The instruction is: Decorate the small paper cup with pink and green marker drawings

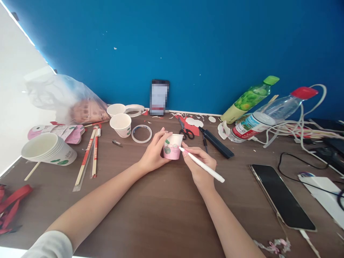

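Note:
A small paper cup (172, 147), white above and pink below with green leaf prints, stands upright in the middle of the table. My left hand (155, 148) grips it from the left, fingers over its side and near the rim. In my right hand (201, 165) is a white marker (205, 167), held like a pen, its pink tip at the cup's right side. Just behind the cup lie black scissors (187, 133). A roll of clear tape (141, 134) rests left of my left hand.
Left are paper cups (120, 125), stacked cups (48, 150), wrapped chopsticks (85, 157) and a plastic bag (80, 104). A phone (159, 97) leans on the blue wall. Right are a black stapler-like tool (217, 143), bottles (252, 125), cables and a charging phone (282, 195).

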Motion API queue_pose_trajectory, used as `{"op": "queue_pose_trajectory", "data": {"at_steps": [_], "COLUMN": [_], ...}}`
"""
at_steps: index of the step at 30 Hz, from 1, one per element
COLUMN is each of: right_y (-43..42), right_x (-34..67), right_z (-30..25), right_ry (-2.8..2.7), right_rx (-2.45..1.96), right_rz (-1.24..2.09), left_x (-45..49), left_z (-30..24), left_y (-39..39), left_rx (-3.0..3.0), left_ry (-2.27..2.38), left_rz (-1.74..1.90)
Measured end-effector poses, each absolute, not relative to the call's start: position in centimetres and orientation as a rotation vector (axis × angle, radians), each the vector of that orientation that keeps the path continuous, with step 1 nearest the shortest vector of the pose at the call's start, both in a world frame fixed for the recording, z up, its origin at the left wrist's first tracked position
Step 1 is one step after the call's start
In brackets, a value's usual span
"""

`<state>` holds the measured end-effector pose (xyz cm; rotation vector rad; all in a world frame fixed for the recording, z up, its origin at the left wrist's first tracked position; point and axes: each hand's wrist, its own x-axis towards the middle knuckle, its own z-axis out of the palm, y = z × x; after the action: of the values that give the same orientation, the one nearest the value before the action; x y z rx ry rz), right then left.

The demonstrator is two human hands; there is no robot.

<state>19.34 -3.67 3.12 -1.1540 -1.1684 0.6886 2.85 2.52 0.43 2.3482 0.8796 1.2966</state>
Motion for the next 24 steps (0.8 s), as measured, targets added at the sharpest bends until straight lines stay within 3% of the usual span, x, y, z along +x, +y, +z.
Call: {"op": "queue_pose_trajectory", "data": {"at_steps": [24], "right_y": [-3.08], "right_x": [19.51], "right_z": [2.47], "right_ry": [-1.095], "right_rx": [-1.118], "right_rz": [0.738], "left_x": [2.92], "left_z": [0.44], "left_y": [2.54], "left_rx": [2.315], "left_ry": [0.863], "left_rz": [1.286]}}
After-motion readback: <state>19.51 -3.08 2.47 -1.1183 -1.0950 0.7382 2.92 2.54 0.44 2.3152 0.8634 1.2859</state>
